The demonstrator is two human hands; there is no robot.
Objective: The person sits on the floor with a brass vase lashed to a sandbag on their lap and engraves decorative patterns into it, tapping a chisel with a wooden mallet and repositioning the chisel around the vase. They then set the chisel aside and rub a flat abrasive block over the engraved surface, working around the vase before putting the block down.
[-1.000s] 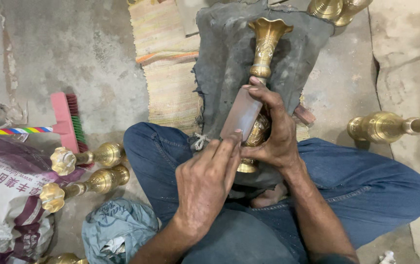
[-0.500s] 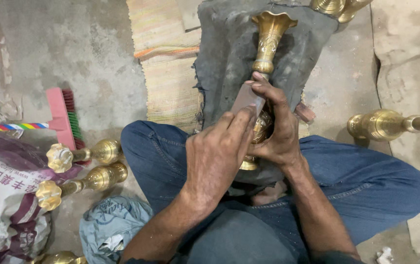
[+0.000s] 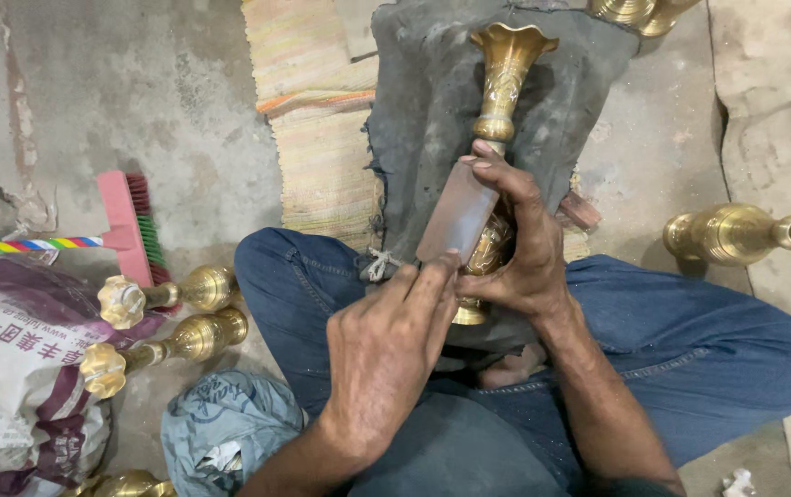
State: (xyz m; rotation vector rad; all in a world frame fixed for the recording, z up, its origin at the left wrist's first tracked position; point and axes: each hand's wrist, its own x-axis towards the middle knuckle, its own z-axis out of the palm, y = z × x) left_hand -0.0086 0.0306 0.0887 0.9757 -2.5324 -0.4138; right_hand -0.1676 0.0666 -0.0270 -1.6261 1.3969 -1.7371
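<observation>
While my right hand (image 3: 524, 258) wraps the gold vase (image 3: 503, 101) at twelve o'clock on the gray cloth (image 3: 423, 120), my left hand (image 3: 386, 350) pinches a flat brown strip (image 3: 458, 213) against it.

A printed sack (image 3: 18, 368), white and maroon, lies crumpled at the lower left. A grey-blue printed bag (image 3: 230, 423) sits just right of it, beside the knee.

Vase (image 3: 508, 83) on cloth (image 3: 432, 110) over lap — two brass pieces (image 3: 174, 313) left, brush (image 3: 133, 225) behind them — sack (image 3: 9, 368) far left.
</observation>
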